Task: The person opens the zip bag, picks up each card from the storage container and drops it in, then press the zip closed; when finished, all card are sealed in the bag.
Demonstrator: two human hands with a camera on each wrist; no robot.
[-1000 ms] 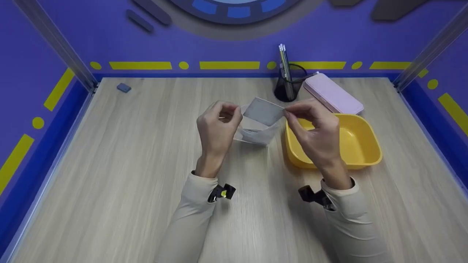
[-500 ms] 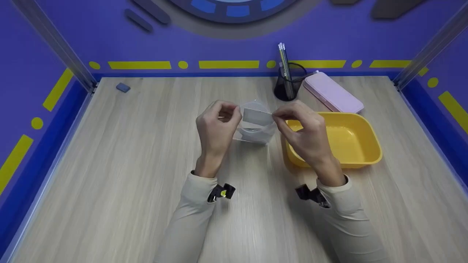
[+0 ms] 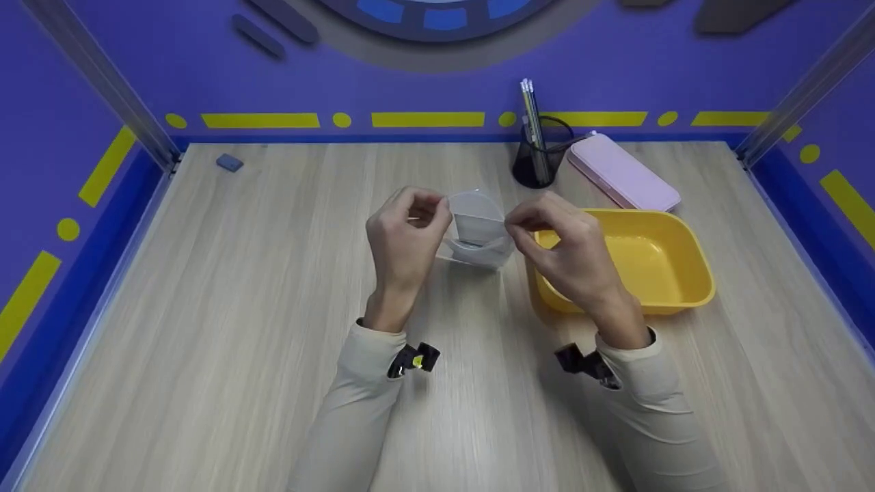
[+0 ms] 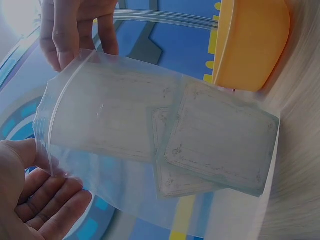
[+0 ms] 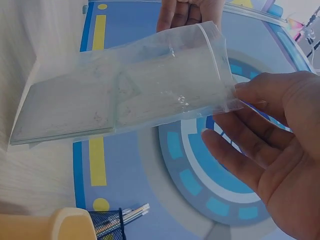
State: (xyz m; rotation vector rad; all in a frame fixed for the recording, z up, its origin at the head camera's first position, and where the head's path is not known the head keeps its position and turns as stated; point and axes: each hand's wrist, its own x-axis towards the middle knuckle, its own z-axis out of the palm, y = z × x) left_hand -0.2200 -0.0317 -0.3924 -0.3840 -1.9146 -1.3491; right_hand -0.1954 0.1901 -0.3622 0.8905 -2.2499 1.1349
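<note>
A clear zip-lock bag [image 3: 476, 202] hangs mouth-up between the two hands, over the table. My left hand [image 3: 407, 236] pinches the left corner of its mouth between thumb and fingers. My right hand [image 3: 567, 249] pinches at the right corner, by the zip strip. Inside the bag are several flat grey rectangular cards with a thin patterned border. One card [image 4: 220, 135] lies low in the bag, overlapping another set askew behind it. A further card [image 4: 110, 110] sits higher, below the zip, as the left wrist view shows.
A yellow plastic tub [image 3: 646, 266] stands right behind the right hand. Further back are a black mesh pen cup [image 3: 536, 160] with pencils and a pink case [image 3: 622, 171]. A small blue-grey block [image 3: 230, 162] lies at the far left. Purple panels wall the table.
The right hand has moved left and down, and the grey card it held above the bag has gone down inside. The left hand has stayed in place on the bag.
</note>
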